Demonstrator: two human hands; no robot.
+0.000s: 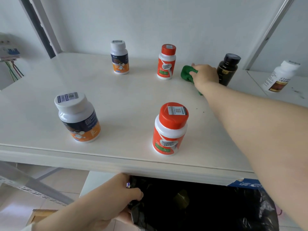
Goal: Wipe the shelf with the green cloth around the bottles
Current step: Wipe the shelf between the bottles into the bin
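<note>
My right hand point(204, 75) grips a bunched green cloth point(187, 73) on the white shelf point(126, 97), at the back right between a red-capped bottle point(166, 61) and a black bottle point(227, 69). A second red-capped bottle point(170, 129) stands near the front edge. Two white-capped bottles with blue and orange labels stand at the front left point(77, 117) and the back point(119, 57). Below the shelf's front edge, my left hand point(116, 195) holds the rim of a black bag point(200, 205).
A white bottle with a brown label point(281, 76) stands on the neighbouring shelf at the right. A few dark specks point(200, 110) lie on the shelf by my right forearm. An electrical box with loose wires point(10, 54) hangs at the far left. Metal uprights frame the shelf.
</note>
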